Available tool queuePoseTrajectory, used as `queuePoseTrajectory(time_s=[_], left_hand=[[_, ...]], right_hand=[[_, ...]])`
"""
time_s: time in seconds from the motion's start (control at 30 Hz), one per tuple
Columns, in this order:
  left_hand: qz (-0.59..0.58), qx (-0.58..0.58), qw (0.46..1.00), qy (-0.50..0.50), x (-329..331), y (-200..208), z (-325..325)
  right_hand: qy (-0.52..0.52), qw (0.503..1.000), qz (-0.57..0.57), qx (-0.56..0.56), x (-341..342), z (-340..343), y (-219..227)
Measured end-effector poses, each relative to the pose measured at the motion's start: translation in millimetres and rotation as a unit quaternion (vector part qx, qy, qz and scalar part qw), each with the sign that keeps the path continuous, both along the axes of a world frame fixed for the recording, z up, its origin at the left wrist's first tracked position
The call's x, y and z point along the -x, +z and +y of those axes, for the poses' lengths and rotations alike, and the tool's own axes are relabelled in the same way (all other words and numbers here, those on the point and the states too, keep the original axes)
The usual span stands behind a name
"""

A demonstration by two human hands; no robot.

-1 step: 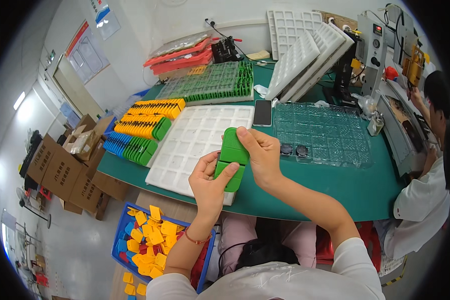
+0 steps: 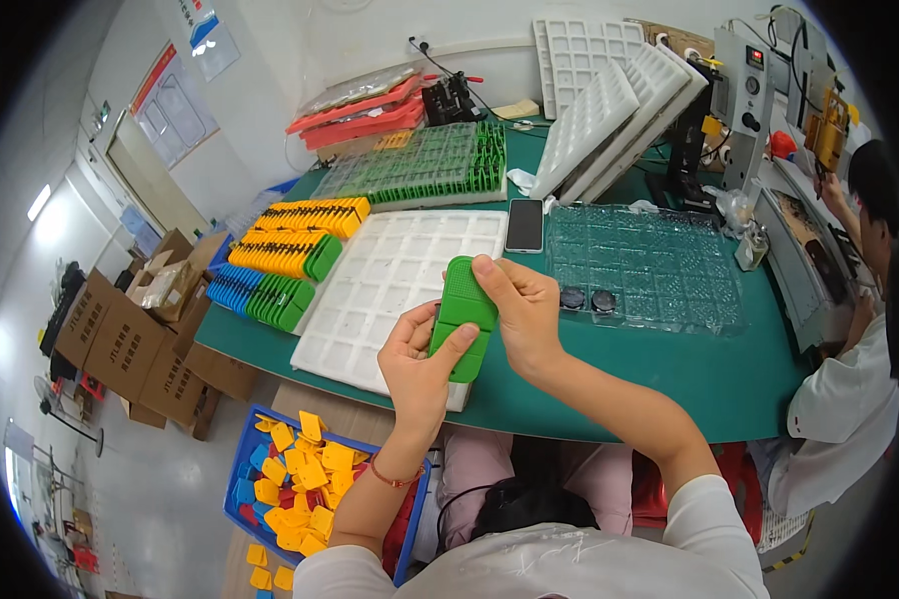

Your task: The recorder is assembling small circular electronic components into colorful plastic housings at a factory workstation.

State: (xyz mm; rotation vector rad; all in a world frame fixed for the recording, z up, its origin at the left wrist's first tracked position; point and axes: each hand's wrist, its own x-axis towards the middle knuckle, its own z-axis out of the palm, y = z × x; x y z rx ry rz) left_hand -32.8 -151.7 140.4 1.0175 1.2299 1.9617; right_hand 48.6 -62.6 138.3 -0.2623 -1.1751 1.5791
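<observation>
A long green plastic casing (image 2: 464, 297) with rounded ends and a dotted texture on its upper part is held upright over the near edge of the white tray. My left hand (image 2: 417, 361) grips its lower part, the thumb pressed flat on the front. My right hand (image 2: 521, 307) pinches the upper part from the right, thumb on its face. Both hands are closed on this one casing. A seam crosses it between the two thumbs. The fingers behind it are mostly hidden.
A white gridded tray (image 2: 370, 290) lies beneath my hands. Rows of yellow, blue and green casings (image 2: 285, 250) stand at left. A phone (image 2: 525, 226) and clear blister tray (image 2: 639, 265) lie right. A blue bin (image 2: 255, 529) holds plastic pieces. A co-worker (image 2: 839, 389) sits at far right.
The seam between the upper and lower parts of the green casing looks narrower. Both hands keep nearly the same place and grip.
</observation>
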Motion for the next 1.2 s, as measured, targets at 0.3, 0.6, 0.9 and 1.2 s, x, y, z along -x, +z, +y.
queuePoseTrajectory(time_s=[0.3, 0.6, 0.9, 1.2], left_hand=[[-0.014, 0.022, 0.999, -0.027, 6.0, -7.8, 23.4], [0.159, 0.037, 0.986, -0.024, 94.7, -19.9, 81.9], [0.459, 0.202, 0.799, 0.332, 279.2, -63.0, 196.9], [0.597, 0.23, 0.711, 0.291, 326.6, -86.1, 272.0]], right_hand=[[-0.019, 1.0, -0.002, 0.016, 3.5, 14.9, -13.0], [-0.01, 0.999, -0.036, 0.013, -2.3, 47.0, -59.3], [-0.193, 0.917, -0.304, -0.17, -38.6, 44.7, -148.2], [-0.178, 0.887, -0.319, -0.282, -38.8, 53.6, -147.1]])
